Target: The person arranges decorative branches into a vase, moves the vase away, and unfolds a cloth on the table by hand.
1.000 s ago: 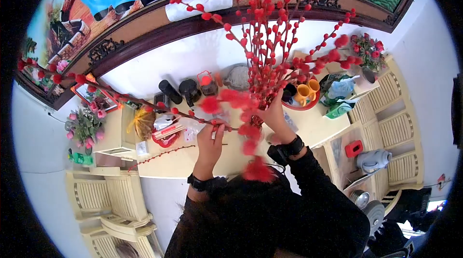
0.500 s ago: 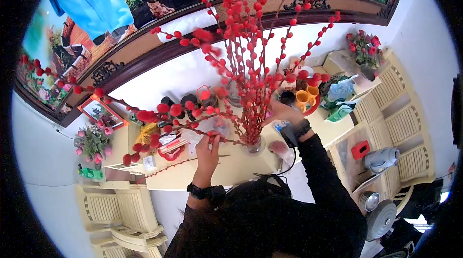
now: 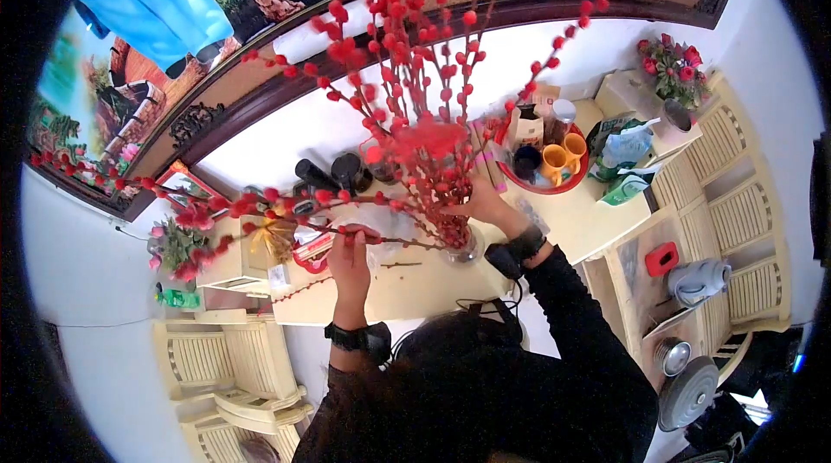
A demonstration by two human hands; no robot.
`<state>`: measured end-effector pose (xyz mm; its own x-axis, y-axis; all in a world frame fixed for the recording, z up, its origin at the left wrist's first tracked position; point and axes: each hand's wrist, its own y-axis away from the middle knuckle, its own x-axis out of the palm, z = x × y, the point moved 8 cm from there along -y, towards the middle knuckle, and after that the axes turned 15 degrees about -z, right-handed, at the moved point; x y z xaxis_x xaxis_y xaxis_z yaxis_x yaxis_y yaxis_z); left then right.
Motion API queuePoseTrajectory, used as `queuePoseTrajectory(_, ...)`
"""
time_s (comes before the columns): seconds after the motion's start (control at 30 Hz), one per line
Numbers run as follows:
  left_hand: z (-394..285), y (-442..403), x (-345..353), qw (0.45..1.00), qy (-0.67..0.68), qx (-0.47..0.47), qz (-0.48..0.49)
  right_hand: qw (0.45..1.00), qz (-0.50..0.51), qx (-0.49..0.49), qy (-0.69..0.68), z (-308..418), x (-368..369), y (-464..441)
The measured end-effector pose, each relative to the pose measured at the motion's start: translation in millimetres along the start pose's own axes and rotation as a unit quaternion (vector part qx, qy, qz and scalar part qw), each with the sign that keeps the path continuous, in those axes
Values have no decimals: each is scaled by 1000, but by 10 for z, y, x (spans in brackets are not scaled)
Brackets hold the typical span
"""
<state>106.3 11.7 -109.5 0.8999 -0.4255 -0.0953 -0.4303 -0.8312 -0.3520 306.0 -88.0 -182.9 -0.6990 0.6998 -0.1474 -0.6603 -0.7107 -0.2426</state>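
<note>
Cream table [image 3: 428,286] spans middle. Red-budded bunch [image 3: 430,151] rises toward twelve o'clock from glass vase [image 3: 462,254]. From vase: right hand [image 3: 487,206], one o'clock, touching bunch, cannot tell whether gripping; left hand [image 3: 350,264], nine o'clock, fingertips pinching single branch [image 3: 405,243].

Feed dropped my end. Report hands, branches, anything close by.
Left hand pinching red-budded branch. Right hand at the bunched branches in clear vase. Loose twig on table nearby.
</note>
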Motion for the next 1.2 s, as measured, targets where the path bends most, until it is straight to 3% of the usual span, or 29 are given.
queuePoseTrajectory(0.17,-12,-51,-117,1000,-16,-25,-11,987,-143,12,71,-65,-10,248)
queuePoseTrajectory(0.27,28,-65,-177,999,21,-32,-9,963,-220,85,128,-15,-29,442)
queuePoseTrajectory(0.3,44,-70,-207,999,22,-36,-11,947,-294,45,120,4,-57,511)
queuePoseTrajectory(0.4,79,-73,-299,998,31,-46,-19,938,-326,103,-48,264,4,618)
queuePoseTrajectory(0.53,46,-92,-367,998,49,-32,-19,926,-326,6,192,59,133,702)
queuePoseTrajectory(0.57,105,-99,-395,999,5,-35,-15,963,-252,8,92,32,212,699)
queuePoseTrajectory(0.63,130,-120,-404,999,21,-36,-29,979,-189,-52,61,272,265,710)
queuePoseTrajectory(0.7,162,-152,-389,999,9,-38,-8,973,41,157,162,51,357,786)
queuePoseTrajectory(0.77,57,-148,-356,999,-39,-18,-20,949,122,183,225,-89,407,863)
queuePoseTrajectory(0.93,9,-151,-227,998,-68,0,12,956,3,130,263,-334,403,836)
queuePoseTrajectory(0.97,-6,-133,-216,999,-21,28,11,958,-25,123,260,-349,407,817)
queuePoseTrajectory(1.1,-234,-125,-186,990,-104,96,12,965,-94,112,219,-490,434,752)
queuePoseTrajectory(1.2,-459,-140,-165,984,-137,117,12,989,-124,76,36,-962,509,776)
